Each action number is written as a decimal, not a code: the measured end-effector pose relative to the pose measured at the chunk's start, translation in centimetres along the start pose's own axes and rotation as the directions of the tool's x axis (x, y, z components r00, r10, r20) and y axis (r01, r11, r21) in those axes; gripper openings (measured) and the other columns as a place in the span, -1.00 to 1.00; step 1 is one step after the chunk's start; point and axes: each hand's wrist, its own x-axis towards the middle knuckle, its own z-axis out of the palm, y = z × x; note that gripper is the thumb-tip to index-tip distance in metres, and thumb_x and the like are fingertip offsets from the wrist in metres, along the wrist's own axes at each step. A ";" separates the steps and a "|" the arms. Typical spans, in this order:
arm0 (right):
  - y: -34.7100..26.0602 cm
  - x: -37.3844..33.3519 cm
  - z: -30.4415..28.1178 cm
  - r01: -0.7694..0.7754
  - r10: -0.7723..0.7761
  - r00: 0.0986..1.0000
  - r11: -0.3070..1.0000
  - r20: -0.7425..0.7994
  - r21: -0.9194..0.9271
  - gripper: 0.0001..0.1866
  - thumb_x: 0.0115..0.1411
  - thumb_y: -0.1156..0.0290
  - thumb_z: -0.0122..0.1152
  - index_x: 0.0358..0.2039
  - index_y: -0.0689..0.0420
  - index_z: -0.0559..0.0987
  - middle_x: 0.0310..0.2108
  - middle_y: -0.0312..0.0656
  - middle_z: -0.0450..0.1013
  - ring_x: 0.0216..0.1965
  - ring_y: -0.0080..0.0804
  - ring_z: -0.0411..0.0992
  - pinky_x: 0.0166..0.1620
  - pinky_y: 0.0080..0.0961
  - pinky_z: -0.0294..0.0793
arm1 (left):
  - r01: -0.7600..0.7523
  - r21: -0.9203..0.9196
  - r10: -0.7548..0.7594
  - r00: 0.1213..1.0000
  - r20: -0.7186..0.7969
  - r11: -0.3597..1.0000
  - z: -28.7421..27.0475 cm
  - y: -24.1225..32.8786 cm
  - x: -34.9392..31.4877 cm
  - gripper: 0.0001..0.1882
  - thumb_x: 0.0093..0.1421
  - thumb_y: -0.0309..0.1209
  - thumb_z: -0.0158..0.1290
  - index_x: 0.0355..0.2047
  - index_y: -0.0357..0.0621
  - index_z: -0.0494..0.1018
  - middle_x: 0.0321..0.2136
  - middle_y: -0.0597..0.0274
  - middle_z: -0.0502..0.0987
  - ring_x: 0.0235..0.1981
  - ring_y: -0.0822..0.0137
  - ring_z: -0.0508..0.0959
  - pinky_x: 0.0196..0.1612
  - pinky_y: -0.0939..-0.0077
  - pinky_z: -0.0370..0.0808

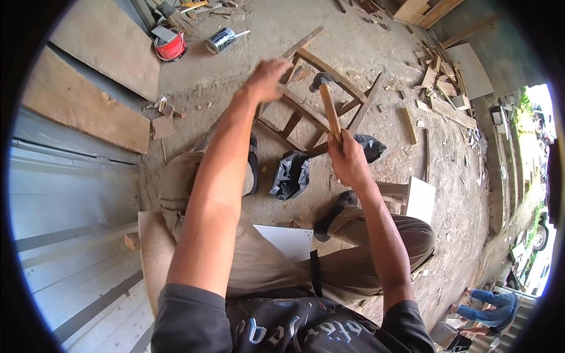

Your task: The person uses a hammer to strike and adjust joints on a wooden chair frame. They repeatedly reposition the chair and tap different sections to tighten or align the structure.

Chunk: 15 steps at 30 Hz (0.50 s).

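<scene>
Right grip [347, 156] holds hammer [331, 109]; left grip [271, 79] by wood frame [303, 109], can't tell if holding. Bad aim could hurt my left.

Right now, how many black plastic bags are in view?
2: one black plastic bag left of the right hand, another just right of it in the picture. More may be hidden.

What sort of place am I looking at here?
Probably a rough woodworking area: the right hand grips a hammer near a wooden frame, with wood scraps scattered off to the right.
</scene>
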 end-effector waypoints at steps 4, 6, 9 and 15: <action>2.5 0.1 1.0 0.192 -0.201 0.975 0.977 -0.099 -0.090 -0.71 0.33 0.26 0.04 -0.32 0.28 0.40 -0.59 0.02 0.40 -0.56 -0.16 0.37 -0.52 -0.23 0.32 | 0.519 -0.133 -0.513 0.855 0.081 0.844 0.0 -1.7 -1.1 -0.16 0.13 0.23 -0.06 0.09 -0.33 0.31 0.07 -0.14 0.38 -0.01 0.14 0.44 0.07 0.20 0.34; 3.7 0.5 1.2 0.157 -0.167 0.982 0.981 -0.084 -0.116 -0.68 0.37 0.20 0.00 -0.27 0.24 0.45 -0.65 -0.24 0.34 -0.71 -0.53 0.26 -0.64 -0.46 0.22 | 0.813 -0.238 -0.712 0.582 0.393 0.532 0.2 -1.3 -1.6 0.05 0.10 0.48 -0.27 -0.06 -0.48 0.42 -0.12 -0.29 0.52 -0.32 0.16 0.65 -0.25 0.26 0.61; 0.5 -0.2 0.9 0.055 -0.047 0.994 0.995 -0.101 0.077 -0.63 0.42 0.14 -0.09 -0.22 0.23 0.46 -0.66 -0.36 0.27 -0.70 -0.65 0.20 -0.65 -0.60 0.18 | 0.715 -0.225 -0.642 0.695 0.324 0.661 0.9 -3.4 -2.1 0.00 0.08 0.49 -0.22 -0.41 -0.45 0.51 -0.51 -0.09 0.57 -0.63 0.22 0.59 -0.53 0.32 0.56; -0.8 0.0 1.2 0.191 -0.142 0.961 0.961 -0.237 0.200 -0.57 0.44 0.16 -0.19 -0.25 0.30 0.47 -0.68 -0.20 0.33 -0.63 -0.49 0.34 -0.51 -0.47 0.32 | 0.714 -0.130 -0.684 0.697 0.215 0.688 2.4 -3.7 -1.3 0.01 0.07 0.52 -0.26 -0.59 -0.41 0.48 -0.69 0.04 0.49 -0.71 0.26 0.50 -0.61 0.32 0.43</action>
